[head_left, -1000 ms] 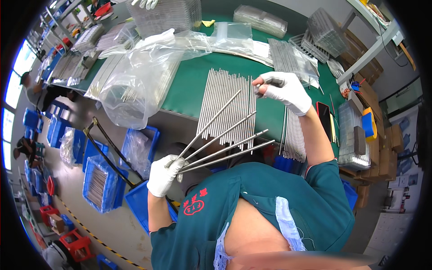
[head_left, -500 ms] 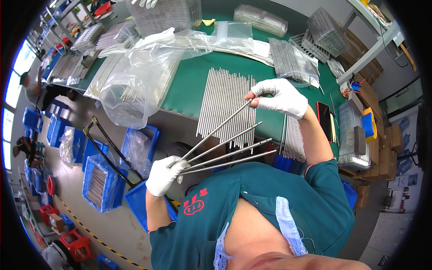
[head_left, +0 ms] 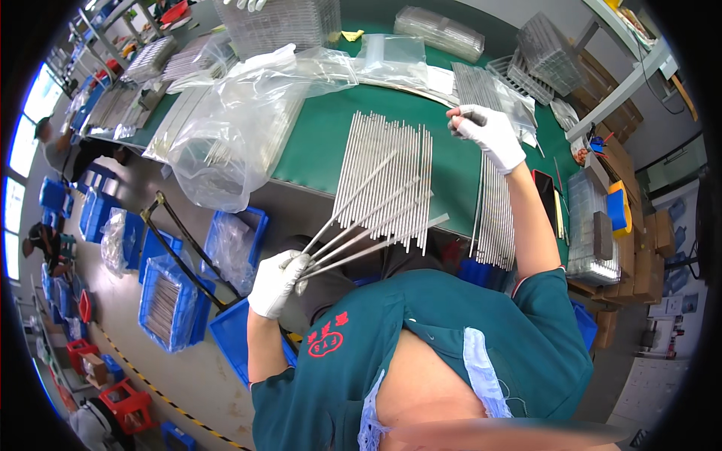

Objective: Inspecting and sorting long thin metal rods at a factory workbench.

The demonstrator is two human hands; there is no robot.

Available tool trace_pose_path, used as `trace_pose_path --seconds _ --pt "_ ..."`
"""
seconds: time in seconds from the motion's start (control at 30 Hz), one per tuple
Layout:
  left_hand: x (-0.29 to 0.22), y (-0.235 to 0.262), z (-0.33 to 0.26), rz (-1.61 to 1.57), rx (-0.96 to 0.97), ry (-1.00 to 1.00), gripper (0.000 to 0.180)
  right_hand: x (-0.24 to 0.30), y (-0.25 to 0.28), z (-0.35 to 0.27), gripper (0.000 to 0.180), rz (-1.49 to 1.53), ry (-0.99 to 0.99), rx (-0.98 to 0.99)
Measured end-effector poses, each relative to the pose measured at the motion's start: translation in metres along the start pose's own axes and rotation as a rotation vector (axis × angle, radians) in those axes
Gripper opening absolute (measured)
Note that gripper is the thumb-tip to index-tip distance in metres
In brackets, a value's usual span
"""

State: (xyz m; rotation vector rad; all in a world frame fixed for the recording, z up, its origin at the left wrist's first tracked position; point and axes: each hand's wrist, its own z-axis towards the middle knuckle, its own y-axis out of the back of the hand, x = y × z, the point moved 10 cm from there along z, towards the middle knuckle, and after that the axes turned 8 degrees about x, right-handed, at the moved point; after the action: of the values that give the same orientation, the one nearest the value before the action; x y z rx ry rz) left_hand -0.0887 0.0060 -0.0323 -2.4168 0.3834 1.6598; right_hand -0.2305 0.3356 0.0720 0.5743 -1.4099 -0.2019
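Observation:
Several thin metal rods [head_left: 359,228] fan out from my left hand [head_left: 276,283], which is gloved in white and closed around their lower ends. Their free ends point up and right, blurred by motion, over the near edge of the green table. Behind them a row of similar rods [head_left: 387,143] lies side by side on the tabletop. My right hand [head_left: 487,134], in a white glove with bare thumb and fingertip, hovers right of that row, apart from the held rods. Its fingers are curled together; whatever they may pinch is hidden. Below it lies a second row of rods [head_left: 494,218].
Clear plastic bags [head_left: 218,146] cover rods on the table's left. Further rods [head_left: 475,86] lie at the back right, near clear plastic trays [head_left: 549,56]. A phone [head_left: 543,203] and tape roll [head_left: 618,210] are right. Blue crates [head_left: 169,308] stand on the floor; another person's gloved hand [head_left: 248,4] shows far off.
My right hand has left the tip of one held rod and moved up and right. The rods in my left hand have swung slightly, their tips shifting left and up.

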Motion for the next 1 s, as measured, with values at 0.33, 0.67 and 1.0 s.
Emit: trace_pose_path --seconds 0.33,0.67,1.0 --pt "0.029 -0.037 0.061 -0.896 0.245 0.116 0.028 -0.039 -0.047 0.005 0.017 -0.421 -0.069 0.106" --pt "-0.052 -0.112 0.071 -1.565 0.769 0.15 0.023 0.088 -0.182 0.004 0.023 -0.666 0.818 0.319" --pt "-0.134 -0.025 0.03 -0.088 -0.116 -0.758 0.033 0.095 -0.15 0.049 0.01 -0.464 0.723 0.006"
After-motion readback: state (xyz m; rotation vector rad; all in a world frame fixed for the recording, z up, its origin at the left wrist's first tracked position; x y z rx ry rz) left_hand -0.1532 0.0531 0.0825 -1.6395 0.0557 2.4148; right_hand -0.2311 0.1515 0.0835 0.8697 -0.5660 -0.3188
